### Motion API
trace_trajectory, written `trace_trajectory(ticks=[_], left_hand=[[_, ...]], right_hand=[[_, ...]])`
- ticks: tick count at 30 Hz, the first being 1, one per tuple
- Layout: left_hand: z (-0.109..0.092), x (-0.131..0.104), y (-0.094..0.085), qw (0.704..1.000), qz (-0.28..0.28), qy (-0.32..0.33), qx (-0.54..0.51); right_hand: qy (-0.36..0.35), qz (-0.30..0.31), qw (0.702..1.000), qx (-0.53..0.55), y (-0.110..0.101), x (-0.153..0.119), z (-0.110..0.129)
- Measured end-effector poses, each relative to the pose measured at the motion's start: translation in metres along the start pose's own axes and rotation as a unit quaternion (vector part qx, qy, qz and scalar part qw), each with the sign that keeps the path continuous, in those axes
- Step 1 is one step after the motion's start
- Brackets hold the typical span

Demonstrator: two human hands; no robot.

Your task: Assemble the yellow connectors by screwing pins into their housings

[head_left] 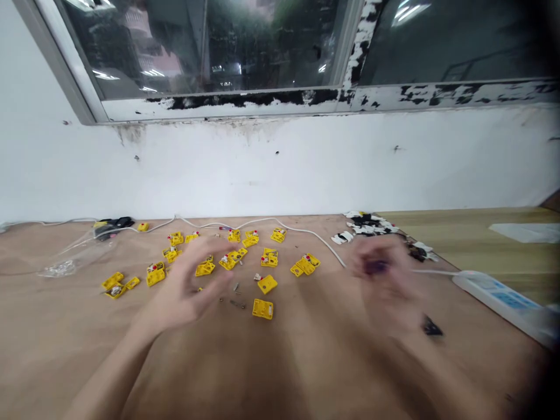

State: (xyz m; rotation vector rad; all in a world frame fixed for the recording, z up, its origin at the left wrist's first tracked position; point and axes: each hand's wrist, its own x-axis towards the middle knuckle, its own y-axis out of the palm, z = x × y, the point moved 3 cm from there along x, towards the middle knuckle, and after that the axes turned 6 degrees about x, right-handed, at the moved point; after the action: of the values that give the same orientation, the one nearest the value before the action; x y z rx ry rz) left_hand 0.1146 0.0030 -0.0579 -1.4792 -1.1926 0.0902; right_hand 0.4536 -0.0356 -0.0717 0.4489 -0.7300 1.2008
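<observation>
My left hand (188, 286) is over the table with thumb and fingers apart and nothing between them. Beneath and around it lie several yellow plastic casings, some with red and white parts. My right hand (387, 283), blurred by motion, has its fingers curled round a small dark purple object (377, 266) too smeared to name. Between the hands are an open yellow casing (263, 309), a yellow cover (267, 284) and small metal pieces (237, 304). Another opened yellow casing (308, 263) lies nearer my right hand.
A power strip (503, 303) sits at the right edge, and a white cable (306, 231) runs along the back. Black and white pieces (371, 224) are heaped at the back right. A clear plastic bag (79, 254) lies at the left. Behind stands a wall (245, 169) with a window.
</observation>
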Motion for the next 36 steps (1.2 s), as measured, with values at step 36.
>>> trace_trajectory(ticks=[36], left_hand=[[0.104,-0.019,0.101,0.986,0.102,-0.05,0.124]], right_hand=[[0.097,0.38,0.897,-0.205,0.076,-0.073,-0.058]])
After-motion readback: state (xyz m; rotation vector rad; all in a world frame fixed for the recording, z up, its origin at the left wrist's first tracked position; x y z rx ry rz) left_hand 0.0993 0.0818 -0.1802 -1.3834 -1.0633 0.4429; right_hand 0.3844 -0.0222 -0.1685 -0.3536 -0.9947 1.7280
